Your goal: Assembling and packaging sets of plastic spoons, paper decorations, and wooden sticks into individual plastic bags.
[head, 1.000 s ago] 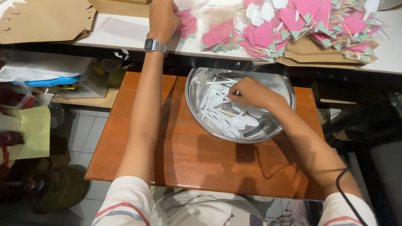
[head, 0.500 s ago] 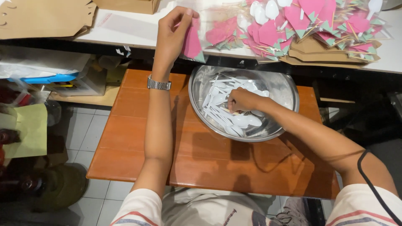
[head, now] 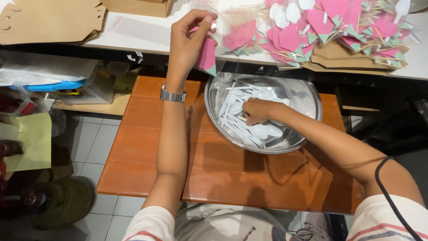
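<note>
Wooden table [head: 147, 147]: steel bowl [head: 307, 96], white plastic spoons [head: 236, 114].

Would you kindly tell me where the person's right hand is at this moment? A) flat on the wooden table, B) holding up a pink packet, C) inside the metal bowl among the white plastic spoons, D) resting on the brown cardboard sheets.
C: the right hand reaches into the metal bowl and rests on the white plastic spoons; the pink packet is in the left hand.
</note>
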